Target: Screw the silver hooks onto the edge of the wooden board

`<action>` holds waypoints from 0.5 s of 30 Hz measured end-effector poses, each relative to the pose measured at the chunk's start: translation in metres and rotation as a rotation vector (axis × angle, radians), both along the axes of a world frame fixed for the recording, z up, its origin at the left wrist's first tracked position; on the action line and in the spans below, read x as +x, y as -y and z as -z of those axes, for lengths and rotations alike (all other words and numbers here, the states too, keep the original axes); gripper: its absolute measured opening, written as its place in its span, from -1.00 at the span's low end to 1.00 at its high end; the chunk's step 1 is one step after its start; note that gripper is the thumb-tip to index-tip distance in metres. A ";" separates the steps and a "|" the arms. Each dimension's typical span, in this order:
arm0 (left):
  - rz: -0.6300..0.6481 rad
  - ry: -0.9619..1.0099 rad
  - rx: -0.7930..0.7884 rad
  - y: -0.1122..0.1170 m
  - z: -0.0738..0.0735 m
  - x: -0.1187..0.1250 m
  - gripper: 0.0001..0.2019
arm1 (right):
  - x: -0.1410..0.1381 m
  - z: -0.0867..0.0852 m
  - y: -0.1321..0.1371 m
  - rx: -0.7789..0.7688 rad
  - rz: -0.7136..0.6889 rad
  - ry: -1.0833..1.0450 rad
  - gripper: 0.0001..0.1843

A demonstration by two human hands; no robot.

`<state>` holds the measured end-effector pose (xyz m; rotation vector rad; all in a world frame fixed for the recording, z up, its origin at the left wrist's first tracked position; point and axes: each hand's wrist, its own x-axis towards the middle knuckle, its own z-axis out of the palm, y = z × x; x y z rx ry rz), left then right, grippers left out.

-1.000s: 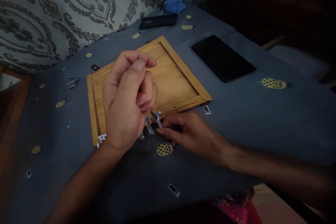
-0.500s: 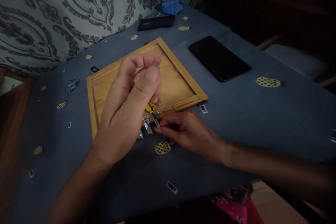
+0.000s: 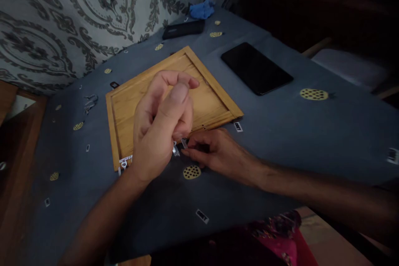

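Observation:
A wooden framed panel (image 3: 215,87) lies on the cloth-covered table, silvery metal fittings along its near edge. Above that edge is my left hand (image 3: 163,129), its fingers curled and closed; whatever they hold, if anything, is hidden. Lower and to the right, my right hand (image 3: 215,147) pinches a small metal hook (image 3: 184,144) at the panel's edge with thumb and fingertips. Just left of it another metal hook (image 3: 176,149) shows, partly behind my left hand. A metal bracket (image 3: 124,163) sits at the panel's near left corner.
A black smartphone (image 3: 257,68) lies right of the panel. Behind are a dark flat case (image 3: 183,29) and a blue cloth (image 3: 202,9). To the left are small metal pieces (image 3: 90,104). The grey tablecloth (image 3: 264,129) meets a patterned wall (image 3: 106,4) at the back.
My left hand has turned slightly and its fingers are curled more, covering a yellow and black item seen beneath it before. My right hand keeps its pinch. The view has shifted slightly.

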<state>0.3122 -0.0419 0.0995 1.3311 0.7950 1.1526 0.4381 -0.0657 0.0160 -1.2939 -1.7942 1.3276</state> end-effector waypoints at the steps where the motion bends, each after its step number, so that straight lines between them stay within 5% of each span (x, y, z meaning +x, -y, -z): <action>1: 0.026 0.000 0.003 0.000 0.000 -0.001 -0.84 | 0.000 0.000 0.000 0.000 0.002 0.002 -0.78; 15: 0.242 0.012 -0.079 -0.019 0.000 -0.012 -0.95 | 0.000 -0.005 -0.001 0.030 -0.026 0.004 -0.78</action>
